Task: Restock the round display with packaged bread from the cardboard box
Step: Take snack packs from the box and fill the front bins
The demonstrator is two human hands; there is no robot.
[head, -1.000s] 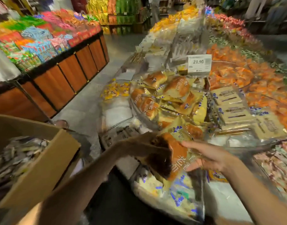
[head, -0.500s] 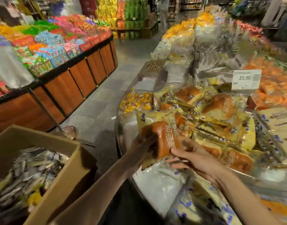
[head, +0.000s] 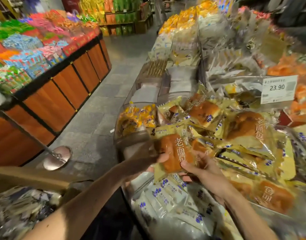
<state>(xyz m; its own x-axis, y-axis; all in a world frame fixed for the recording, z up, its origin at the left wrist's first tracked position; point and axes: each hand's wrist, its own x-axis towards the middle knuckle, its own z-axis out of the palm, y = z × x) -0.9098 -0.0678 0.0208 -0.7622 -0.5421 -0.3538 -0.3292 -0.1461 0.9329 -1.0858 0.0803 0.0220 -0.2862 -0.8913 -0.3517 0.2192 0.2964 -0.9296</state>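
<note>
A packaged bread (head: 173,149), brown loaf in a gold wrapper, is held upright at the near left edge of the round display (head: 131,187). My left hand (head: 148,153) grips its left side, and my right hand (head: 199,167) pinches its lower right corner. Behind it lie several more gold bread packs (head: 242,129) piled in the display bin. The cardboard box (head: 27,184) sits at the lower left with several wrapped packs inside.
A price tag (head: 278,89) reading 23.90 stands over the bread pile. White-and-blue packs (head: 169,201) fill the lower tier below my hands. A wood-panelled snack counter (head: 62,87) lines the left across a grey floor aisle, with a metal post base (head: 57,157) near the box.
The view has swung left and closer. Both hands have carried the bread pack from below the display up to its near left edge, and it now stands upright.
</note>
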